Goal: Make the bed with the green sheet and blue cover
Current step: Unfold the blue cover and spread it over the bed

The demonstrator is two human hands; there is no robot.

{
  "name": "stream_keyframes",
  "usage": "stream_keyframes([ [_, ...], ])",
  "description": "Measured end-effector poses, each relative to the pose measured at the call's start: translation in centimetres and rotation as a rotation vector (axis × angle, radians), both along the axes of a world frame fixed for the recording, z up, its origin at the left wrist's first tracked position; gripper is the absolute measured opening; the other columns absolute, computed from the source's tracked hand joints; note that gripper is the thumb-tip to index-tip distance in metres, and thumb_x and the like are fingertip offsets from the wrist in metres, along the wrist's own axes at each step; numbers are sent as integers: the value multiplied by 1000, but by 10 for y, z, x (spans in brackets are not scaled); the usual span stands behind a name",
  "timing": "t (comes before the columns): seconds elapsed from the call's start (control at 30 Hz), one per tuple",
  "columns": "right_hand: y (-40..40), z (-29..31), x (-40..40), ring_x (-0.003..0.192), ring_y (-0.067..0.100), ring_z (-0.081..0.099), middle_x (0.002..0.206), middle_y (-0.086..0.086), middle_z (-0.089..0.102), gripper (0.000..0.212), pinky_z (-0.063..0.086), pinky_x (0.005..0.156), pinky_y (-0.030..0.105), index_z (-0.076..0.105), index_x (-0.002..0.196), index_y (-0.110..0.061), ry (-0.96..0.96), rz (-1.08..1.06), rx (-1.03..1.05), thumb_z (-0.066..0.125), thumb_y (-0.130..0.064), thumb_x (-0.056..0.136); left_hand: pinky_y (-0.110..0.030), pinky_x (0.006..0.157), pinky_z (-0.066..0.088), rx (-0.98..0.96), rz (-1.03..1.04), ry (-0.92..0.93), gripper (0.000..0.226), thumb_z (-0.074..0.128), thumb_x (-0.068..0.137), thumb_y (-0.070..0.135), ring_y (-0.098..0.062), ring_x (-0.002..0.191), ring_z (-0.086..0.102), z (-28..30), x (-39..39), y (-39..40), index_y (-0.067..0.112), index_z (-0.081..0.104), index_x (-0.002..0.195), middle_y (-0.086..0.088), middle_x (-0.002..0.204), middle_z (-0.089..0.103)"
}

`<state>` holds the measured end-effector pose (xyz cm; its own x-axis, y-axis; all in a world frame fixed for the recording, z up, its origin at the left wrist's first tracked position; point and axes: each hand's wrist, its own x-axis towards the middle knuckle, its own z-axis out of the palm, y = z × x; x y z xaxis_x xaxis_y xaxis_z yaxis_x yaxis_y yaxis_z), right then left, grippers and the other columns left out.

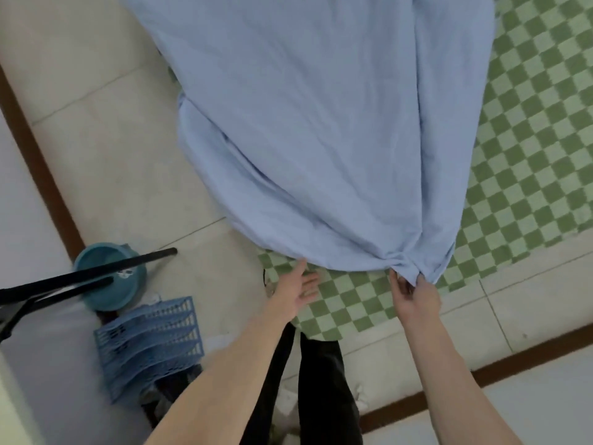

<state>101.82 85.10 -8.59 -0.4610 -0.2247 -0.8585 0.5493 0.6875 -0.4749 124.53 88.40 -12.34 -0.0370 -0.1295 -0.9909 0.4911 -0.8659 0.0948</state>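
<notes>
right hand [417, 297]: fingers pinch the bunched blue cover [321, 123] edge
left hand [296, 292]: fingers spread, hold nothing, just below cover, over green sheet [529, 155]

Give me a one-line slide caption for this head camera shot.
Right hand bunches the blue cover over the green checked sheet; open left hand reaches beside it.

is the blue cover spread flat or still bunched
Bunched: the blue cover gathers into folds at the corner the right hand pinches, leaving green sheet uncovered.

One head-worn wide-angle view looks steeply down from above the person's forearms, close over the bed's near end, tilted so the tiled floor [106, 175] runs diagonally.
</notes>
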Motion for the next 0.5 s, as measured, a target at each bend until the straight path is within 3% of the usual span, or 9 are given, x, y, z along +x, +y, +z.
stream_keyframes([
  [0.03,2,1,1,81,16,63,95,7,67,30,60,88,39,61,130,-7,21,86,17,48,-5,102,-44,96,55,-9,73,16,42,62,90,62,-27,109,67,-7,-4,-8,23,60,106,-12,115,70],
  [0.1,7,-2,0,75,14,60,81,3,67,22,58,90,36,63,117,-8,8,10,15,47,-4,102,-47,96,54,-40,253,57,66,63,80,74,-30,111,65,-16,-4,-28,21,61,119,-11,116,69],
  [0.13,12,-4,-4,68,9,59,69,-3,67,17,58,84,28,63,109,-6,-98,-113,22,48,-4,101,-49,93,55,-85,384,93,75,65,75,77,-31,113,64,-18,-1,-37,21,60,126,-10,118,69],
  [0.2,19,-10,-11,58,1,59,48,-16,59,13,52,67,13,59,91,0,-77,11,98,58,-11,99,-54,98,52,-216,652,121,81,71,73,73,-35,117,64,-19,17,-54,20,59,134,-11,125,69],
  [0.27,27,-14,-23,66,-3,60,56,-13,62,21,51,69,13,57,89,1,-116,-111,105,62,-18,97,-55,104,48,-348,790,72,71,72,81,61,-36,118,65,-16,51,-69,18,60,136,-13,130,67],
  [0.33,34,-13,-33,88,11,60,79,-1,65,7,54,89,27,57,102,-3,-63,-153,142,57,-8,97,-55,105,47,-428,815,76,60,76,83,47,-36,120,64,-5,88,-74,16,66,133,-13,132,66],
  [0.37,30,-11,-32,91,18,58,82,2,67,12,52,97,33,56,105,-3,-57,-151,159,60,-1,93,-53,104,48,-443,796,72,56,78,82,41,-35,121,63,3,103,-68,15,67,131,-12,133,66],
  [0.43,15,1,-17,86,19,57,73,-5,72,23,55,91,32,58,100,-3,-39,37,176,71,-1,82,-49,98,52,-479,751,65,54,76,83,30,-33,124,61,16,122,-38,12,65,133,-12,136,64],
  [0.5,9,1,-6,91,18,61,91,-6,73,20,59,76,28,62,114,-9,36,105,216,56,-2,96,-50,98,50,-506,721,70,54,64,89,20,-34,131,55,29,133,11,9,56,141,-14,144,56],
])
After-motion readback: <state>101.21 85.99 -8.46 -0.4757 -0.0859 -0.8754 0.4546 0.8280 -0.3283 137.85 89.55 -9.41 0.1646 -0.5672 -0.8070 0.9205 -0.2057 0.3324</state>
